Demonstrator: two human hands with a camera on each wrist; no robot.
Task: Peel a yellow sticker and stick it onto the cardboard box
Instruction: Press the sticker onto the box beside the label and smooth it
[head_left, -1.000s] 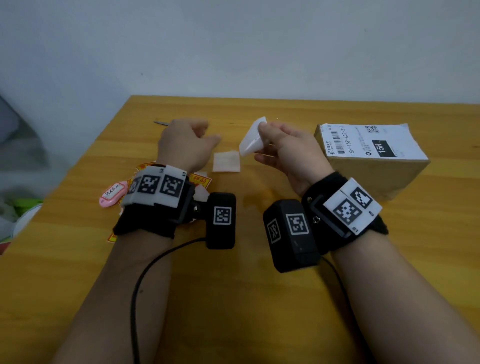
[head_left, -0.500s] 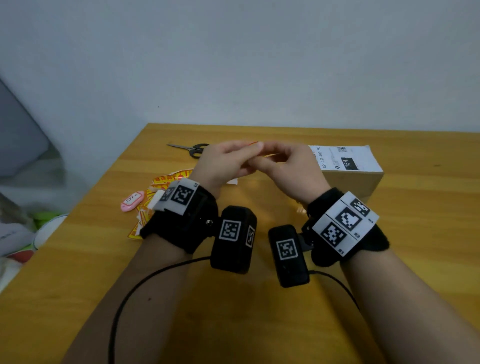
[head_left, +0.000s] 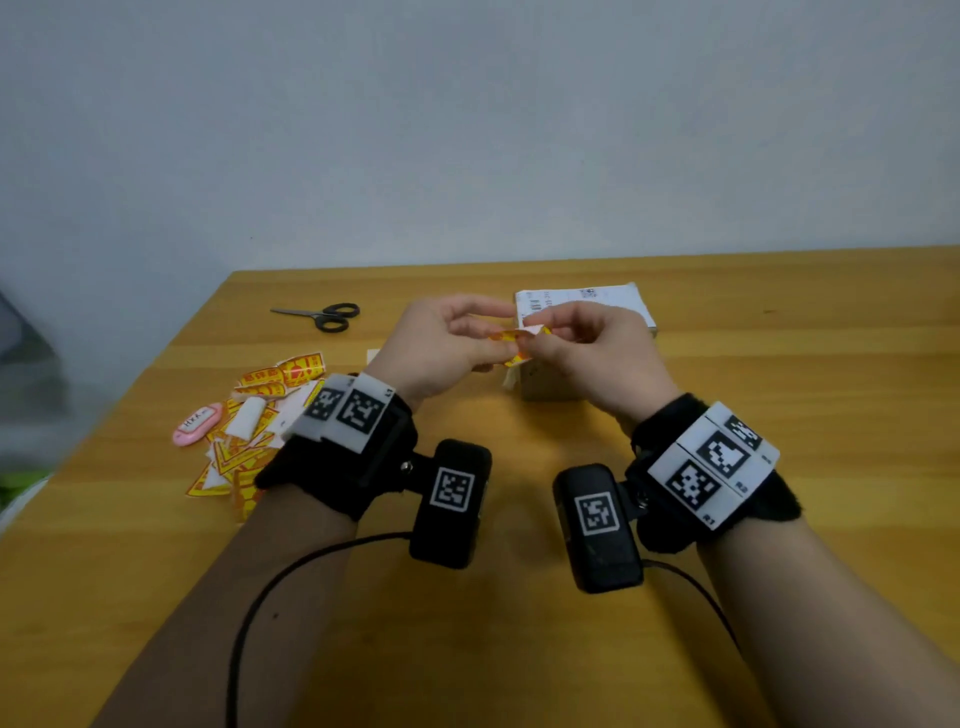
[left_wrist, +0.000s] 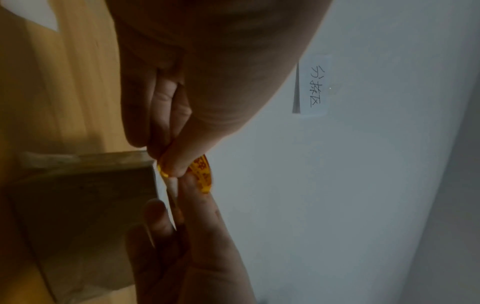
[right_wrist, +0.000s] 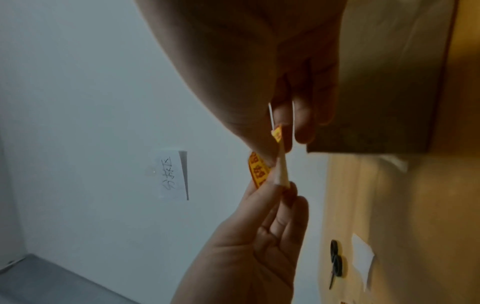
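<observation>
A small yellow sticker (head_left: 511, 336) with red print hangs in the air between my hands, in front of the cardboard box (head_left: 545, 387). My left hand (head_left: 496, 340) pinches one end of it and my right hand (head_left: 540, 338) pinches the other. In the left wrist view my left hand (left_wrist: 171, 168) grips the yellow sticker (left_wrist: 202, 174), whose white backing (left_wrist: 172, 189) bends away from it. In the right wrist view my right hand (right_wrist: 275, 148) pinches the sticker (right_wrist: 257, 170) and its backing (right_wrist: 281, 170). The box carries a white shipping label (head_left: 587, 301) on top.
A heap of loose yellow stickers (head_left: 249, 431) and a pink tag (head_left: 197, 423) lie on the wooden table (head_left: 805, 415) at the left. Black scissors (head_left: 324, 314) lie behind them. A white paper scrap (right_wrist: 363, 259) lies near the scissors (right_wrist: 336, 265).
A second ago my right hand held a white paper piece and my left was apart. The hands came together over the box and now pinch a yellow sticker; the view tilted up.
</observation>
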